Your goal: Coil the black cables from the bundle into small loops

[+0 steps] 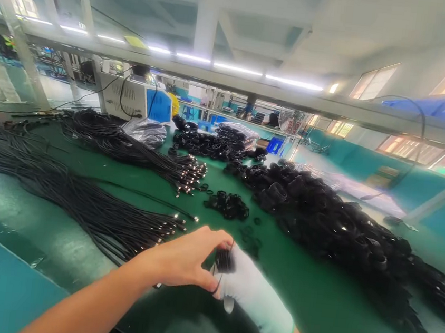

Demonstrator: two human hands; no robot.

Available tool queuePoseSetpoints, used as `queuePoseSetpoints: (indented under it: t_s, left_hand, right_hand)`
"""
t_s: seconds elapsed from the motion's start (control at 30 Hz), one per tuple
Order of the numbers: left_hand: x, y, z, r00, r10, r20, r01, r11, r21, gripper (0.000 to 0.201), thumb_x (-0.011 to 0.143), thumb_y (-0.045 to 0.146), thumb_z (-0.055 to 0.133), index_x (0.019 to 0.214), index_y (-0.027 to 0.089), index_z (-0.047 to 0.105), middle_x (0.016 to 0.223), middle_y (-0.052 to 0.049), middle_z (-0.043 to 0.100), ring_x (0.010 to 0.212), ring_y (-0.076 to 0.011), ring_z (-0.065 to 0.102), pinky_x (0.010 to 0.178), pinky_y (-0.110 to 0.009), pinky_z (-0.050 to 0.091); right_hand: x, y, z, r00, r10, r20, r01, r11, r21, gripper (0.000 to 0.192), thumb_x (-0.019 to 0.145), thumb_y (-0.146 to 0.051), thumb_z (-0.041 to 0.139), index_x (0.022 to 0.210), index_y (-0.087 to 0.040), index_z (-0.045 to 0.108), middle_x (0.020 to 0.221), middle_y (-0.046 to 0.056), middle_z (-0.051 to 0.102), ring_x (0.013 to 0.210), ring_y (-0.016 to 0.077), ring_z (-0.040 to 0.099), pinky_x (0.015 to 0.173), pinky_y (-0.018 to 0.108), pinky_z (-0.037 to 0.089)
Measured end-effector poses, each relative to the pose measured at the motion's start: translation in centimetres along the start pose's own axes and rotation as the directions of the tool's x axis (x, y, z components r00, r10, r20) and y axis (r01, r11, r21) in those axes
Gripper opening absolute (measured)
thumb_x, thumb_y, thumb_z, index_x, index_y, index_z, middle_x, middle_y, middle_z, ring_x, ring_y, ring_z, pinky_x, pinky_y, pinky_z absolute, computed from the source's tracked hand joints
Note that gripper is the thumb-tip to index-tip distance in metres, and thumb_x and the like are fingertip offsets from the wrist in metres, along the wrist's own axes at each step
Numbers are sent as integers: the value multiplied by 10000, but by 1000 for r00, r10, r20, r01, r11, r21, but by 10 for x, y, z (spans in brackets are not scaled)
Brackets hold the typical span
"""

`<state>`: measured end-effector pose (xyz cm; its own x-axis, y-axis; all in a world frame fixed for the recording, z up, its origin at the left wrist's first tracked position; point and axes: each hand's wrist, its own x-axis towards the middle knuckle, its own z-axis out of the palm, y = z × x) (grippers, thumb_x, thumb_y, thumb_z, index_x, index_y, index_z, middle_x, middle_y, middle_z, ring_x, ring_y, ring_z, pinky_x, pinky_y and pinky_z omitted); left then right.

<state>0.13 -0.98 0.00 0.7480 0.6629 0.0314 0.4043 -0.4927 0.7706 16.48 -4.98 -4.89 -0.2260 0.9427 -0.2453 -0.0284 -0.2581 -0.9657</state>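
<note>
My left hand (193, 256), bare, reaches in from the left. Its thumb and fingers curve around the near end of a coiled black cable (225, 261), and a thin dark band (217, 284) shows at the thumb tip. In a white glove, my right hand (252, 286) closes on the same coil from the right; most of its fingers are hidden or blurred. Just beyond both hands lies a small heap of black rings (228, 205), probably bands. Loose black cables (94, 208) with silver plugs spread out left of my left hand.
A long pile of coiled black cables (321, 214) covers the right of the green table (299, 307). Another cable bundle (129, 146), a clear plastic bag (146, 132) and more coils (209, 144) lie at the back. A white-and-blue machine (134, 99) stands behind.
</note>
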Motion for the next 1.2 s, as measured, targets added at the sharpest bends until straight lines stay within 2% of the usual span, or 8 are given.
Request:
queuePoseSetpoints:
  t_s: [0.2, 0.37, 0.47, 0.57, 0.83, 1.0, 1.1, 1.2]
  left_hand:
    - [13, 2, 7, 999, -31, -18, 35, 967, 253, 361, 491, 319, 779, 797, 210, 621, 720, -28, 549, 652, -219, 511, 542, -261, 360]
    - [27, -20, -9, 960, -122, 252, 133, 991, -27, 115, 690, 244, 563, 740, 207, 660, 692, -13, 657, 549, -164, 542, 485, -238, 376]
    - [23, -27, -1, 980, -93, 177, 117, 984, -131, 225, 712, 148, 466, 623, 194, 668, 628, 3, 672, 536, -138, 544, 503, -226, 376]
    - [15, -23, 10, 976, -141, 165, 176, 959, -221, 195, 698, 144, 496, 582, 169, 650, 537, -6, 641, 468, -131, 528, 463, -229, 376]
    - [10, 1, 1, 977, -203, -68, 78, 632, -771, 179, 683, 167, 632, 858, 132, 616, 754, -40, 649, 676, -140, 604, 661, -272, 497]
    - [12, 6, 5, 953, -79, -292, -68, 885, -460, 303, 723, 178, 601, 1020, 211, 649, 1069, -51, 633, 971, -208, 562, 869, -326, 434]
    - [14, 10, 4, 966, 44, -255, -99, 973, -207, 284, 717, 182, 617, 983, 254, 689, 1012, -17, 656, 972, -216, 553, 878, -313, 413]
    - [17, 8, -3, 971, 8, -240, -59, 977, -205, 235, 749, 235, 602, 965, 238, 695, 956, -21, 657, 902, -204, 572, 822, -296, 434]
  right_hand:
    - [5, 18, 3, 959, -191, -211, 209, 976, 68, 688, 532, -155, 738, 1182, -208, 519, 600, -37, 581, 539, 148, 552, 475, 254, 437]
    - [-7, -4, -2, 924, -283, -256, 218, 942, -257, 372, 592, -142, 675, 951, -221, 616, 739, -10, 612, 626, 136, 558, 531, 240, 442]
    - [-16, -14, -9, 975, -223, -17, 221, 972, -79, 341, 613, -173, 674, 934, -217, 566, 857, 14, 633, 475, 87, 518, 397, 203, 375]
    - [-21, -12, -15, 934, -262, 242, 187, 938, 291, 469, 592, -305, 737, 993, -225, 507, 967, 63, 644, 362, 65, 472, 313, 188, 283]
    - [-12, 1, -7, 900, -361, 246, 234, 874, 425, 587, 664, -360, 709, 1161, -229, 426, 605, -17, 619, 379, 82, 470, 373, 163, 308]
    - [-12, 2, -8, 911, -297, 284, 161, 894, 417, 576, 684, -289, 686, 1182, -161, 426, 614, -2, 617, 386, 79, 483, 379, 169, 346]
    - [-9, 9, -10, 893, -248, 375, 40, 875, 483, 504, 720, -434, 663, 1096, -155, 475, 641, 28, 632, 400, 107, 529, 381, 191, 384]
    - [-5, 12, -8, 932, -199, 302, -36, 780, 625, 439, 800, -561, 534, 1005, -174, 523, 808, 59, 645, 606, 153, 623, 463, 243, 483]
